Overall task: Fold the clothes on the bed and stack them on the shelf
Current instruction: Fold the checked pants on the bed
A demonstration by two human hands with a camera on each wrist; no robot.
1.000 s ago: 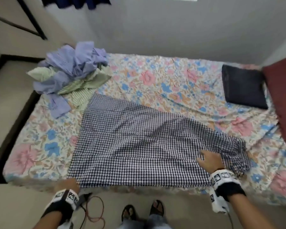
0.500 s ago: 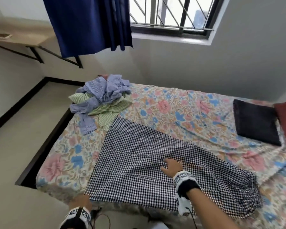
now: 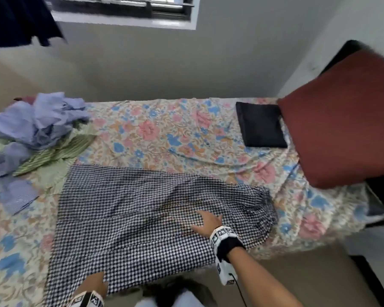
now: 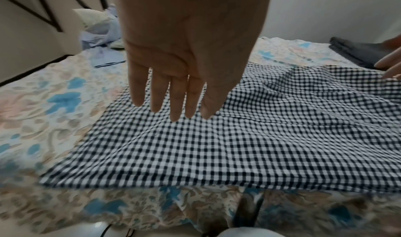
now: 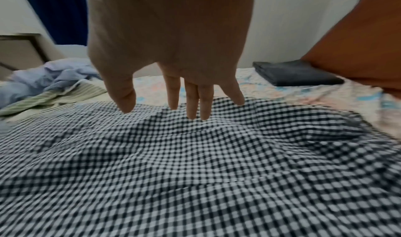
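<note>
A black-and-white checked garment (image 3: 142, 213) lies spread flat along the near side of the floral bed (image 3: 175, 138). My right hand (image 3: 205, 222) rests flat on its right half, fingers straight and spread, as the right wrist view (image 5: 190, 107) also shows. My left hand (image 3: 95, 284) lies at the garment's near edge; in the left wrist view its fingers (image 4: 173, 103) are straight, just over the cloth (image 4: 217, 146). A heap of blue and green striped clothes (image 3: 36, 134) sits at the bed's far left. No shelf is in view.
A folded dark cloth (image 3: 262, 125) lies at the bed's far right, beside a large red pillow (image 3: 346, 120). A wall and a barred window (image 3: 124, 9) stand behind the bed, with a blue curtain (image 3: 16, 21) at top left. Bare floor (image 3: 297, 267) runs below the bed edge.
My right hand slid left across the checked garment and then back right toward its gathered end. The left hand stayed at the near edge. My head view swung up, then down and right.
</note>
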